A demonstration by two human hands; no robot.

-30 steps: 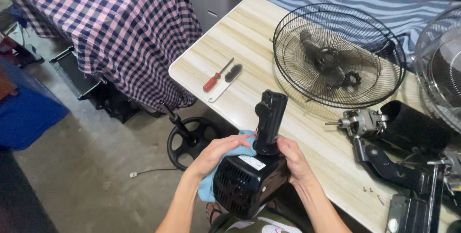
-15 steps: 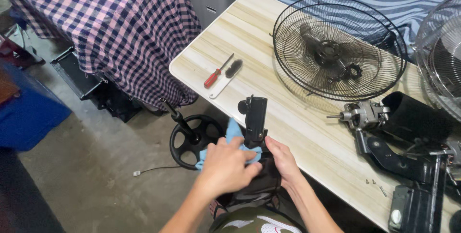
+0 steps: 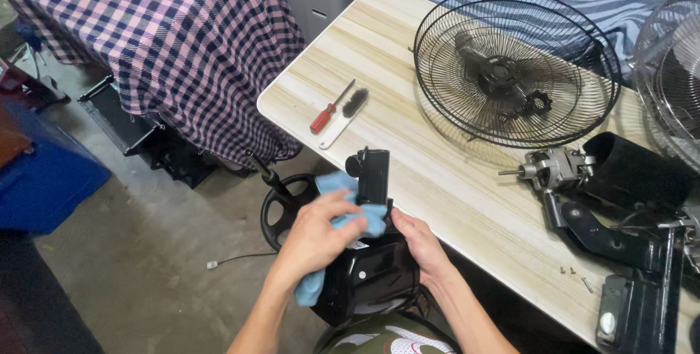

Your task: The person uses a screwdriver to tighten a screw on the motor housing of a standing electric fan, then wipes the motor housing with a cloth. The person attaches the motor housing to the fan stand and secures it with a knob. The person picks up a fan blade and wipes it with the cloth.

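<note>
My left hand (image 3: 315, 231) presses a light blue cloth (image 3: 343, 188) against a black fan base part (image 3: 372, 274) held low, just off the table's near edge. My right hand (image 3: 415, 241) grips the same black part from its right side. A black upright neck piece (image 3: 372, 175) sticks up from the part between my hands. The cloth hangs down under my left palm.
The pale wooden table (image 3: 408, 106) carries a red-handled screwdriver (image 3: 326, 112), a small brush (image 3: 348, 110), a black fan grille (image 3: 514, 66), a fan motor (image 3: 605, 172) and loose screws (image 3: 572, 272). A black round base (image 3: 286, 204) stands on the floor. A checked cloth (image 3: 168, 40) covers furniture at left.
The black part has dropped lower and nearer to me. My left hand with the cloth has slid over its top beside the neck piece; my right hand stays on its right side.
</note>
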